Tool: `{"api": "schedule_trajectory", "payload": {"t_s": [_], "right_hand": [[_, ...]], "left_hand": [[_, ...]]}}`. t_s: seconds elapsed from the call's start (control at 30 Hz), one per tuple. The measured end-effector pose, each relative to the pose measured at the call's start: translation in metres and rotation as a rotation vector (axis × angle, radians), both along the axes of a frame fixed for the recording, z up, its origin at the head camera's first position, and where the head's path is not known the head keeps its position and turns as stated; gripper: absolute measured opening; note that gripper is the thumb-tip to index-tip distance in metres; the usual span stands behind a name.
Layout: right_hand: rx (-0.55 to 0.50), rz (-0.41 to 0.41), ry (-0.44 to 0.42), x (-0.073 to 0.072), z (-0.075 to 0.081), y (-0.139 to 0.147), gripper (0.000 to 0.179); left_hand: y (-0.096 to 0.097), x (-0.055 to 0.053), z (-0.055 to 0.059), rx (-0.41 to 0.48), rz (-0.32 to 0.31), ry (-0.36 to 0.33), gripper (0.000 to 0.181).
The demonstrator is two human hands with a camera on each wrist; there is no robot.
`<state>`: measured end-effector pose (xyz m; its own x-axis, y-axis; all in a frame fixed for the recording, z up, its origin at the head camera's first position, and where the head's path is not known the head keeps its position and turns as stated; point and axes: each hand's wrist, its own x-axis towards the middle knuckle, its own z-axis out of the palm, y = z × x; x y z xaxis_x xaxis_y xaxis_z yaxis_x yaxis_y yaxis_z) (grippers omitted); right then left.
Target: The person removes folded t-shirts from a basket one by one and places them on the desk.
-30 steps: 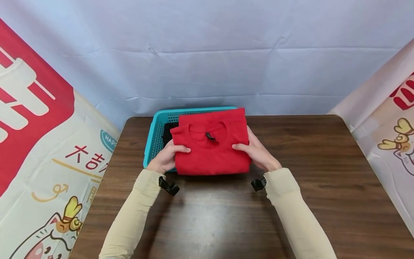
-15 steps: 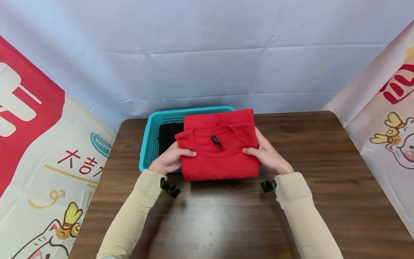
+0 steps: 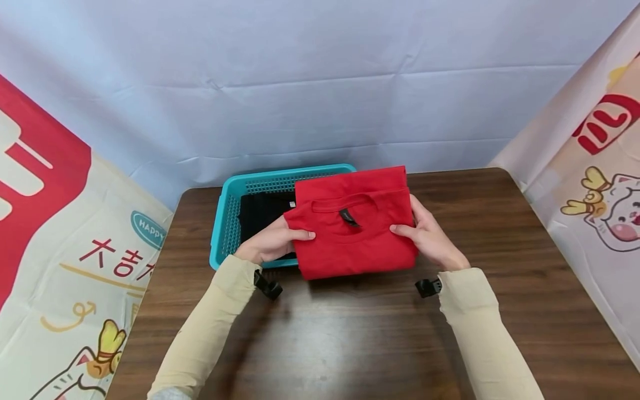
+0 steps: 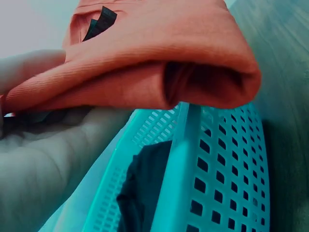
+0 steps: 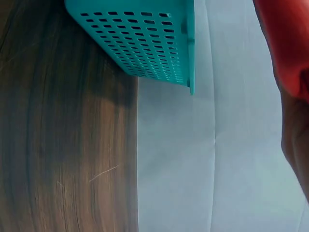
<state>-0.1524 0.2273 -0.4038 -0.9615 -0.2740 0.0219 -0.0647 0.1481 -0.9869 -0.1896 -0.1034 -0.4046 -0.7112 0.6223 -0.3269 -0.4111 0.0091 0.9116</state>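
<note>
A folded red T-shirt (image 3: 355, 250) is held up by both hands, its round neckline and black neck label facing up. My left hand (image 3: 272, 241) grips the left edge, thumb on top and fingers underneath. On the opposite edge my right hand (image 3: 430, 236) pinches the cloth the same way, its fingers hidden below. The shirt overlaps the right part of a turquoise basket (image 3: 225, 222) in the head view. In the left wrist view the folded layers of the shirt (image 4: 159, 63) hang over the basket rim (image 4: 183, 145). Black cloth (image 3: 260, 214) lies inside the basket.
The basket stands on a brown wooden table (image 3: 340, 339) near its back edge. A pale curtain (image 3: 320, 100) hangs behind the table, and printed sheets with cartoon cats (image 3: 620, 216) hang on both sides. A black strap (image 3: 270, 288) is on the left wrist.
Both hands have moved right with the red T-shirt, relative to the basket. More of the basket and the black cloth shows on the left. The head view has shifted slightly.
</note>
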Motion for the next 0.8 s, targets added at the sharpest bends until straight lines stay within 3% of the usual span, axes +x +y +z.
{"api": "schedule_trajectory", "payload": {"t_s": [0.4, 0.8], "right_hand": [[0.033, -0.047, -0.030, 0.000, 0.006, 0.017, 0.054], [0.045, -0.177, -0.040, 0.003, 0.004, 0.037, 0.048]], "left_hand": [[0.017, -0.005, 0.006, 0.008, -0.049, 0.045, 0.048], [0.049, -0.009, 0.004, 0.056, -0.069, 0.075, 0.050]]}}
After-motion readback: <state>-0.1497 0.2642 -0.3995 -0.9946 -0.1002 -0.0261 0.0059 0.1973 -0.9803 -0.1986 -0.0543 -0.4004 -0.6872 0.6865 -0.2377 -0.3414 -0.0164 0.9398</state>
